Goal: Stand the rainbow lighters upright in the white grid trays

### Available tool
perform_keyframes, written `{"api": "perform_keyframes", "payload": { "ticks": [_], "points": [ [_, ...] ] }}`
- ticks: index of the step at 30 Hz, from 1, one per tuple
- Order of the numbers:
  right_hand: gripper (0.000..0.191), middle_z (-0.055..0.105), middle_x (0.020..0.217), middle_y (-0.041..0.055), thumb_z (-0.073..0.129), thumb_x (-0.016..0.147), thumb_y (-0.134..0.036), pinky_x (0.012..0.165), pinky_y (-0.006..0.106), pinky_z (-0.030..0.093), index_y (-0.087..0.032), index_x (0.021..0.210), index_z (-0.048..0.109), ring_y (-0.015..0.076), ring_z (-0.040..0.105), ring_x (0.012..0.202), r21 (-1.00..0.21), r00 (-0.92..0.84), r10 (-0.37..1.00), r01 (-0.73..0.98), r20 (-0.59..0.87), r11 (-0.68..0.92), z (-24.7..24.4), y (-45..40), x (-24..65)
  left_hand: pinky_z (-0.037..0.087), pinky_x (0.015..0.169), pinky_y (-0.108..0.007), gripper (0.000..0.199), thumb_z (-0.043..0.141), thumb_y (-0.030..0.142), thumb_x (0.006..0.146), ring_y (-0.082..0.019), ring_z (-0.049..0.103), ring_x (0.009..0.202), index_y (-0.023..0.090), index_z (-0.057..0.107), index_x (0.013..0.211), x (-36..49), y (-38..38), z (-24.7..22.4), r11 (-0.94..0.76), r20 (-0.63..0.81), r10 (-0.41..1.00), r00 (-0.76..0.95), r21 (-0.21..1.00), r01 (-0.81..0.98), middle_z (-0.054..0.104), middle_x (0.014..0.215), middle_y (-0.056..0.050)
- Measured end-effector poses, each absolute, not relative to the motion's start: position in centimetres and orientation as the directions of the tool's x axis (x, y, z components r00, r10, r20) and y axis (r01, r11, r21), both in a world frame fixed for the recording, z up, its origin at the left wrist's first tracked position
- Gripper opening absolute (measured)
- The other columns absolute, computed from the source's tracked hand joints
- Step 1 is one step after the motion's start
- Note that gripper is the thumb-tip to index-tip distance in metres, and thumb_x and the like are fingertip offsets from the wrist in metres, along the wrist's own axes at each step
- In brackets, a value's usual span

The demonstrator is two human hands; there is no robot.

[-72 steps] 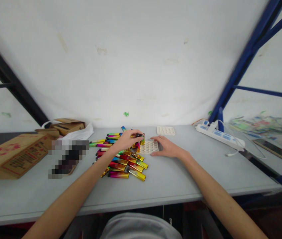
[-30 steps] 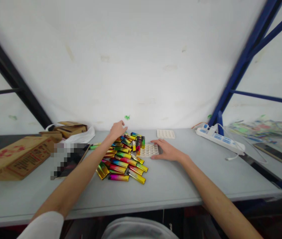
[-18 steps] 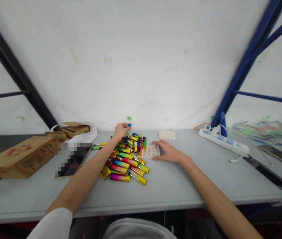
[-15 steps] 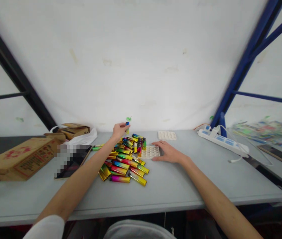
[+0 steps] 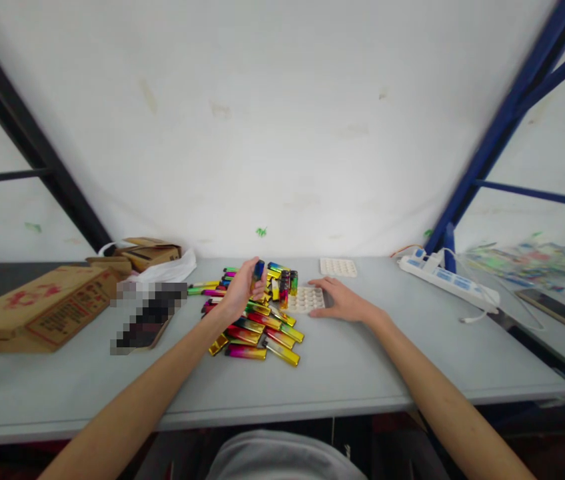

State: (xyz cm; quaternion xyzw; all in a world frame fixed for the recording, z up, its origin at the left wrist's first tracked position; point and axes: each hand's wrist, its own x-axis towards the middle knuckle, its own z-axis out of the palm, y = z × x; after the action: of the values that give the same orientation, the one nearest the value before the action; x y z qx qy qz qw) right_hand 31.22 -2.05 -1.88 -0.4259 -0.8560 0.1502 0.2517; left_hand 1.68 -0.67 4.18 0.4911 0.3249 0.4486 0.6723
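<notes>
One held lighter [image 5: 258, 269] has moved lower, left of two trays [image 5: 306, 301].

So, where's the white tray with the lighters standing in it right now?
In the head view, the white tray sits mid-table, just right of the loose lighters, with the right hand at its right edge.

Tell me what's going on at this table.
A person's left hand holds a blue-and-yellow lighter over a pile of shiny lighters. The right hand is spread at the right edge of a white tray, with a few upright lighters at its left end. Another tray lies farther back.
</notes>
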Motion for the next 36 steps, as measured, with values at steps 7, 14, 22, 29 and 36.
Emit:
{"api": "perform_keyframes", "payload": {
  "ticks": [7,14,22,29,36],
  "points": [
    [0.079,0.06,0.139,0.0167,0.081,0.08,-0.057,0.112,0.053,0.044,-0.02,0.144,0.055,0.0337,0.057,0.128,-0.476,-0.514,0.803,0.649,0.301,0.594,-1.9,-2.1,31.3,0.028,0.043,-0.019,0.037,0.037,0.035,0.094,-0.008,0.029,0.044,0.018,0.046,0.062,2.3,-1.1,4.1,0.183,-0.037,0.902,0.43,0.935,-0.303,0.031,0.056,0.005],
    [0.077,0.06,0.14,0.0172,0.082,0.081,-0.055,0.113,0.054,0.044,-0.019,0.144,0.056,0.0338,0.057,0.129,-0.479,-0.504,0.811,0.656,0.298,0.584,-1.6,-2.3,31.2,0.029,0.043,-0.019,0.034,0.036,0.03,0.093,-0.009,0.029,0.046,0.018,0.046,0.063,3.2,-2.1,4.2,0.224,-0.089,0.901,0.426,0.934,-0.278,0.03,0.059,0.004],
    [0.079,0.06,0.14,0.0165,0.081,0.08,-0.058,0.113,0.054,0.044,-0.021,0.145,0.055,0.0335,0.056,0.13,-0.486,-0.503,0.811,0.652,0.298,0.582,-1.7,-2.3,31.2,0.03,0.043,-0.019,0.035,0.043,0.042,0.096,-0.009,0.032,0.046,0.019,0.049,0.071,3.3,-2.0,4.1,0.174,-0.029,0.914,0.404,0.929,-0.326,0.035,0.058,0.005],
    [0.077,0.06,0.139,0.0162,0.08,0.081,-0.058,0.112,0.053,0.044,-0.021,0.144,0.055,0.0334,0.057,0.128,-0.48,-0.509,0.803,0.646,0.309,0.594,-1.8,-2.2,31.3,0.042,0.055,-0.021,0.028,0.069,0.045,0.088,-0.013,0.057,0.061,0.021,0.059,0.098,4.4,-2.6,5.9,-0.196,0.248,0.94,0.235,0.955,-0.224,0.065,0.07,0.001],
    [0.078,0.061,0.136,0.0182,0.083,0.079,-0.056,0.109,0.054,0.045,-0.019,0.144,0.056,0.0351,0.059,0.124,-0.474,-0.492,0.818,0.668,0.296,0.574,-1.5,-2.3,31.0,0.053,0.088,-0.032,0.025,0.079,0.035,0.081,-0.024,0.067,0.102,0.016,0.078,0.096,5.6,-2.7,7.4,-0.379,0.385,0.862,0.331,0.921,-0.085,0.077,0.106,-0.011]
  ]
}}
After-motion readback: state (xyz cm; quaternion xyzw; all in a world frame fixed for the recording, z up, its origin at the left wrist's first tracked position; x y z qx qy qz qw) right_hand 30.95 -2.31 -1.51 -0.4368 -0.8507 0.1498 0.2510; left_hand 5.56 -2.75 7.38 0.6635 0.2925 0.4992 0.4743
